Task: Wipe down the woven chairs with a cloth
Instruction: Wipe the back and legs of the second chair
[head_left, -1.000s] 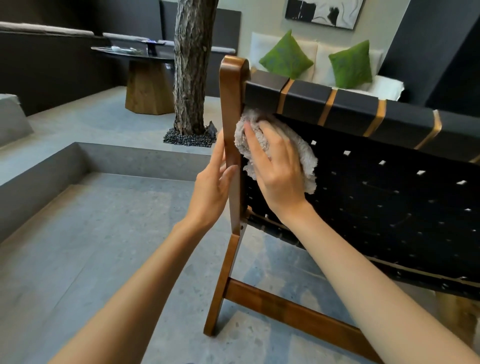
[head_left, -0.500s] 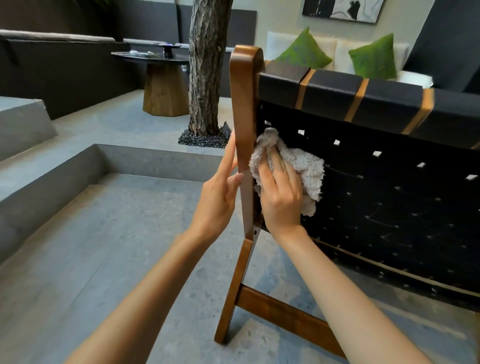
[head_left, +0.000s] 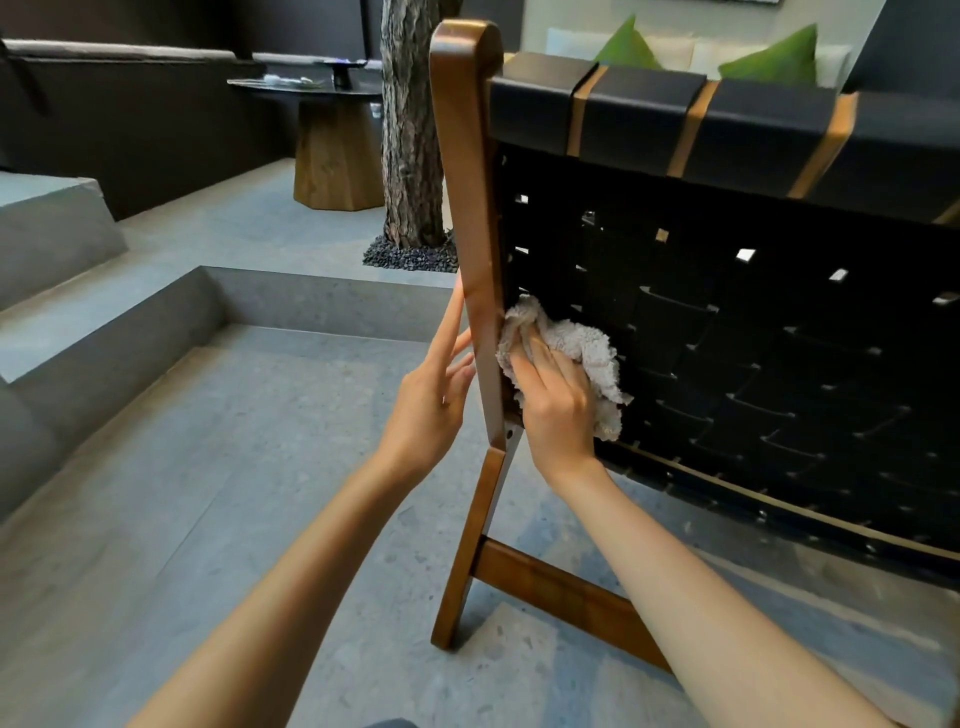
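Digs bent, close-set right fingers (head_left: 535, 364) into a pale, fluffy cloth (head_left: 592, 353), bunching it and pressing it against the black webbing (head_left: 753, 364) low on the chair back, right at the inner edge of the wooden post (head_left: 470, 208). Hides the right thumb behind the cloth, so cannot tell how it lies. Leaves folds of cloth spilling above the fingertips and down past the knuckles of the right hand (head_left: 558, 415), toward the lower edge of the back.

Lays straight left fingers (head_left: 451, 332) flat along the outer face of the same post, pointing up and gripping nothing. Rests the left hand (head_left: 428, 410) against the wood just above the joint where the post meets the leg (head_left: 470, 545). Brackets the post between both hands, at about the same height.

Reaches in with both bare forearms from the bottom of the view.

Farther out, shows the woven chair (head_left: 649, 114) from behind on a grey stone floor (head_left: 208, 493), with tan gaps between the wide black bands across its top and a brown cross rail (head_left: 561, 587) low behind the leg. Beyond the post, shows a rough tree trunk (head_left: 410, 130) ringed with dark pebbles (head_left: 410, 257), a round dark-topped table (head_left: 337, 150) on a wooden base, a sunken step (head_left: 291, 301) in the floor, and green cushions (head_left: 779, 62) on a pale sofa (head_left: 696, 52) above the chair's top edge
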